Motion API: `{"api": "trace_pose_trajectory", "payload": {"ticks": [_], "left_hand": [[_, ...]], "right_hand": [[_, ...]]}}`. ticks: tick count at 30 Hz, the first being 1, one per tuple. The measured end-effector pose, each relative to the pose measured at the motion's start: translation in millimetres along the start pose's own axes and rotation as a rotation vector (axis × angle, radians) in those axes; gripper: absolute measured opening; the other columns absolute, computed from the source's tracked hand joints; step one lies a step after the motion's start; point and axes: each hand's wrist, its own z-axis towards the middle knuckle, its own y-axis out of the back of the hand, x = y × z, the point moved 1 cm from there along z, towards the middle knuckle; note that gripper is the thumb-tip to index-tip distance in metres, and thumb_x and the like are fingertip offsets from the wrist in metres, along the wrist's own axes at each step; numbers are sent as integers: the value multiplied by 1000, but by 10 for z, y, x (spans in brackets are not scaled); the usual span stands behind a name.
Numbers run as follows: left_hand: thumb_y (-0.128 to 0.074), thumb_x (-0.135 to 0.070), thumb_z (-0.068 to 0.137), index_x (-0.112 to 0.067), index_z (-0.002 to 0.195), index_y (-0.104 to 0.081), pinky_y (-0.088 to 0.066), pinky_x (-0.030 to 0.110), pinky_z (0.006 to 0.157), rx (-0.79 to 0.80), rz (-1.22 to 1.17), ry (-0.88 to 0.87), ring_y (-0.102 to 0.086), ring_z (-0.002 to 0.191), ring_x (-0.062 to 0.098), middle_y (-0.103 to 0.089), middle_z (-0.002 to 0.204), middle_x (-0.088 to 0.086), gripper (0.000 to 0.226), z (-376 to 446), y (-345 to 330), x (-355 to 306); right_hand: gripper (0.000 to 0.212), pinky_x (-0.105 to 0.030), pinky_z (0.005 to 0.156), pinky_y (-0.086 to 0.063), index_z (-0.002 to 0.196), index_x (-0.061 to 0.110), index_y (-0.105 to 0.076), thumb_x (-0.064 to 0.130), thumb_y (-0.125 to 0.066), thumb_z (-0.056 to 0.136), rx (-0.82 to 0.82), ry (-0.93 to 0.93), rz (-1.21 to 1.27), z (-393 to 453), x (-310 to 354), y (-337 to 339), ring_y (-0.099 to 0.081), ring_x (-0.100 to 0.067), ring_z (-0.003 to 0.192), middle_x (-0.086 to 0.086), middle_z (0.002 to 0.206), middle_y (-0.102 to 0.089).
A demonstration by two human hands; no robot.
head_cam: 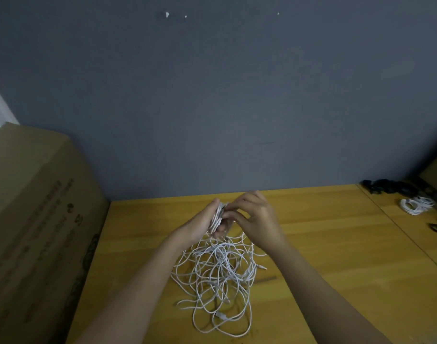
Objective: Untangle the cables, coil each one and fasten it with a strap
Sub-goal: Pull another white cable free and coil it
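Now winding one white cable into a small coil (218, 214); best done by keeping each turn the same size and flat against the last, feeding slack slowly from below, stopping to shake loose any loop that snags rather than tugging; probably worth keeping the bundle pinned until a strap is on it. Left hand (202, 223) curled round the coil, holding it upright above the wooden table (336, 244); right hand (256, 214) just beside it, fingers bent and pinching at the coil's near edge, seemingly laying on another turn. Directly beneath both hands, on the table, the tangled pile of white cables (217, 276), strands rising from it to the held coil, so not yet free. Far off to the right, well apart from the hands, a finished white bundle (416, 204) beside a heap of dark straps (384, 186); too small to tell whether that bundle is fastened. Cardboard box (33, 232) standing at the left table edge.
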Motion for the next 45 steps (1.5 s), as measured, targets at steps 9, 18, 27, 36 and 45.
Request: {"api": "trace_pose_trajectory", "payload": {"ticks": [9,18,27,36,45], "left_hand": [[-14,-46,103,-15,73,-48,-19,16,37,-92,-132,100,-21,40,6,-38,57,0,55,68,-15,27],[-22,-38,103,-10,65,-53,-41,28,62,-256,76,217,-46,43,14,-51,47,0,56,11,-66,-94],[-43,-37,100,-17,94,-50,-42,25,68,-376,71,2,-53,59,4,-57,66,-7,22,-112,-143,-48],[-47,-36,98,-25,84,-45,-45,39,71,-543,197,-148,-56,74,16,-55,77,-3,18,41,-339,-189],[-48,-34,98,-21,80,-46,-38,28,57,-577,250,-223,-47,54,5,-50,62,-7,22,304,-659,-296]], "right_hand": [[11,-21,75,-47,83,18,-62,8,-65,88,36,-529,653,-175,103,-183,-62,-8,83,13,93,-66],[15,-35,52,-44,88,26,-44,17,-45,100,76,-565,585,-240,112,-356,-61,-22,55,-2,60,-64],[17,-35,51,-40,82,14,-47,17,-50,99,-149,-684,581,-230,98,-299,-46,-16,52,4,67,-52],[26,-21,76,-45,117,19,-64,18,-44,101,7,-522,457,-218,9,43,-58,-8,90,5,99,-63],[31,-24,72,-44,131,15,-44,25,-42,102,181,-467,455,-360,-297,373,-58,-12,90,-1,107,-60]]}}
